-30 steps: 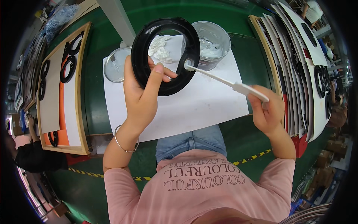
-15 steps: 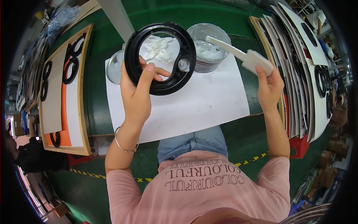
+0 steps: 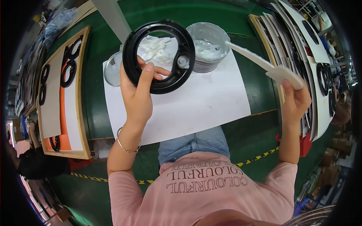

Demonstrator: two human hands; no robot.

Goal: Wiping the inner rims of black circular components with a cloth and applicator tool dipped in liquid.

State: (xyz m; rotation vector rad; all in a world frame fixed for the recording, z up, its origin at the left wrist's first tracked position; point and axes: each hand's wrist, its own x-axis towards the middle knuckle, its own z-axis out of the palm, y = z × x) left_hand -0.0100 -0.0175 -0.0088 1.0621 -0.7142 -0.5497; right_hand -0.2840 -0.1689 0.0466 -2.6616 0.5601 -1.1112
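Note:
My left hand [image 3: 138, 90] grips a black ring-shaped part [image 3: 130, 62] by its lower left rim, thumb in front and fingers through the opening. A small round hole on the ring's right side has a whitish, translucent filling. My right hand [image 3: 296, 96], closed on the wide end of a white spatula [image 3: 260, 62], is off to the right. The spatula's narrow tip points left and reaches the right rim of a clear tub [image 3: 206, 28] of whitish paste [image 3: 207, 49]; whether it touches the rim I cannot tell. Crumpled white tissue [image 3: 156, 49] shows through the ring.
A white sheet [image 3: 188, 101] covers part of the green table [image 3: 100, 109]. Left of the tub lies a round clear lid [image 3: 112, 69]. Wooden trays stand on both sides: the left tray [image 3: 86, 124] bears black rings, the right one [image 3: 264, 37] a stack of boards [image 3: 301, 67].
My right hand has moved right and slightly down with the spatula, drawing its tip from over the tub to the rim. The ring in my left hand has shifted slightly left.

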